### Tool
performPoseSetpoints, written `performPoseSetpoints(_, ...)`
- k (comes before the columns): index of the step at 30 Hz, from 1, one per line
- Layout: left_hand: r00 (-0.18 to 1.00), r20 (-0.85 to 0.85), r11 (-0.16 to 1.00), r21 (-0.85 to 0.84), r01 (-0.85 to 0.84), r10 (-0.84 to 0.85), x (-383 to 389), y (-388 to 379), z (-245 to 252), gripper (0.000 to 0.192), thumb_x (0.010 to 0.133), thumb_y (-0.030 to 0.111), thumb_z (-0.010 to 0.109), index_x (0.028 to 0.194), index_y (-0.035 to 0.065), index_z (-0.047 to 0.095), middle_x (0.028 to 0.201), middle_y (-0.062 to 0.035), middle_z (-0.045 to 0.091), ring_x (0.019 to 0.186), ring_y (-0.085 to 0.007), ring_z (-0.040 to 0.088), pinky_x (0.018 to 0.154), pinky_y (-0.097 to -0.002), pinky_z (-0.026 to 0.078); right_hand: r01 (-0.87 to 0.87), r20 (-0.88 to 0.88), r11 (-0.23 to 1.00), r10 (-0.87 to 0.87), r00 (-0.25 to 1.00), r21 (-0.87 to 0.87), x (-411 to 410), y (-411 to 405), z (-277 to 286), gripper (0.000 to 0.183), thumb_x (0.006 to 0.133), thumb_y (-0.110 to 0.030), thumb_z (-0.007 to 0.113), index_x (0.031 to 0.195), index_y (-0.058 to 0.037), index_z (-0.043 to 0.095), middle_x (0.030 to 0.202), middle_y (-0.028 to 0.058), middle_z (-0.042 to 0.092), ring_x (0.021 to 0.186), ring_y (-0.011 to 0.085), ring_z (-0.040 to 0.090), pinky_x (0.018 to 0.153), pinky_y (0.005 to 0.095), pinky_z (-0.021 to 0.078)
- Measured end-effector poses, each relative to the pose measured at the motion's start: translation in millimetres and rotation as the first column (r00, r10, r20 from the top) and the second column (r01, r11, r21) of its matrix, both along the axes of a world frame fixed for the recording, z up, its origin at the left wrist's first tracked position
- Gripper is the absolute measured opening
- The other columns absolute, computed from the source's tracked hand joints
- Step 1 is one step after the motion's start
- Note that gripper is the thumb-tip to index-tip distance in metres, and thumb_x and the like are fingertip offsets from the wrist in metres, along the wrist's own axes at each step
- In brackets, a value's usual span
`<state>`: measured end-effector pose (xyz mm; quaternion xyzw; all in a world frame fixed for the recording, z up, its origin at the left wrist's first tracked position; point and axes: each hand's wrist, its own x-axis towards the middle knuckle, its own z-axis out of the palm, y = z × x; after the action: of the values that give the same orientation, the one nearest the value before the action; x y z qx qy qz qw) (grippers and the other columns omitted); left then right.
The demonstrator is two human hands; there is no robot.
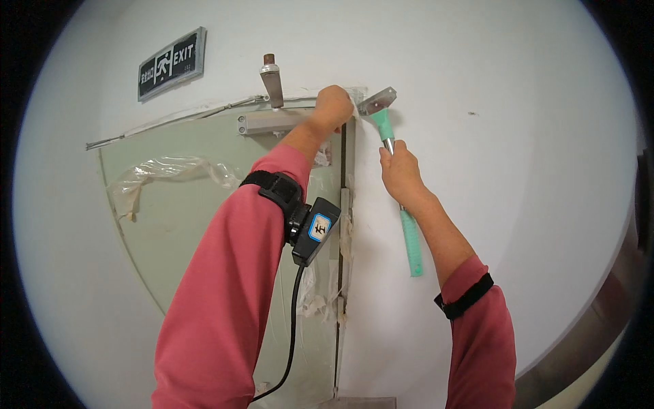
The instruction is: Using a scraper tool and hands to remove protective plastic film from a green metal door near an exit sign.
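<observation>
My right hand grips the metal shaft of a long-handled scraper with mint-green plastic parts. Its flat metal blade is tilted against the white wall, just right of the door frame's upper corner. My left hand is at that same corner, fingers curled and mostly hidden behind the back of the hand. Thin clear film shows at the corner beside it; whether the fingers pinch it I cannot tell. Below is the pale green door, with loose clear plastic film hanging from its face.
A door closer with a protruding metal arm sits at the door's top. An exit sign hangs upper left. A black device is strapped to my left forearm, its cable trailing down. Hinges line the door's right edge.
</observation>
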<state>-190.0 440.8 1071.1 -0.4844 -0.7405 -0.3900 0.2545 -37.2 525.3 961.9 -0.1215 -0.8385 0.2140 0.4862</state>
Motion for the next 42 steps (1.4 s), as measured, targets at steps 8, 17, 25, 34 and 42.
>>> performPoseSetpoints(8,0.988,-0.119,0.987,-0.111,-0.113,0.1,-1.6,1.8,1.7,0.02,0.079,0.008,0.049,0.068,-0.0006,0.064,0.054,-0.0107,0.06,0.044,-0.0202,0.061,0.044,-0.0315,0.05,0.035,0.043,0.995,-0.039,0.998,0.089,12.1,7.0,4.3,0.028,0.092,-0.019,0.048,0.097,0.0075,0.044,0.085,0.0299,0.06,0.08,0.044,0.06,0.071,0.0498,0.0473)
performPoseSetpoints(17,0.995,-0.081,0.993,-0.097,-0.063,0.056,-12.1,-2.2,-1.5,0.021,0.08,0.009,0.049,0.068,-0.0009,0.063,0.052,-0.0106,0.058,0.041,-0.0205,0.059,0.043,-0.032,0.048,-0.046,0.083,0.999,0.047,0.995,-0.012,27.4,15.1,0.8,0.03,0.091,-0.024,0.049,0.096,0.0059,0.049,0.087,0.0273,0.06,0.082,0.0421,0.059,0.073,0.0466,0.0468)
performPoseSetpoints(25,1.0,0.004,1.0,-0.027,0.007,-0.007,-16.4,0.4,-0.1,0.02,0.08,0.011,0.052,0.069,-0.0029,0.061,0.047,-0.0107,0.051,0.035,-0.0218,0.052,0.036,-0.0362,0.044,-0.069,-0.029,0.995,0.067,0.997,-0.069,-8.7,11.3,4.1,0.03,0.093,-0.024,0.047,0.097,0.006,0.046,0.087,0.028,0.06,0.081,0.0422,0.06,0.072,0.0484,0.0467)
performPoseSetpoints(34,0.739,-0.662,0.888,-0.255,-0.383,0.129,-23.0,-1.5,22.0,0.02,0.075,0.016,0.058,0.077,-0.0018,0.067,0.068,-0.0205,0.063,0.063,-0.034,0.064,0.057,-0.0407,0.051,-0.024,0.04,1.0,0.024,0.999,-0.013,1.1,2.6,-5.7,0.031,0.093,-0.021,0.047,0.101,0.009,0.045,0.088,0.0297,0.06,0.082,0.0427,0.06,0.073,0.0477,0.0476)
performPoseSetpoints(42,0.745,-0.663,0.848,-0.349,-0.399,0.077,-29.4,-8.9,31.0,0.022,0.075,0.014,0.059,0.087,-0.0019,0.067,0.071,-0.0199,0.064,0.058,-0.0312,0.063,0.052,-0.0398,0.052,-0.058,0.114,0.996,0.066,0.991,-0.072,5.0,-2.9,17.4,0.032,0.092,-0.021,0.047,0.102,0.0097,0.045,0.091,0.0307,0.06,0.085,0.0433,0.06,0.076,0.0479,0.0475)
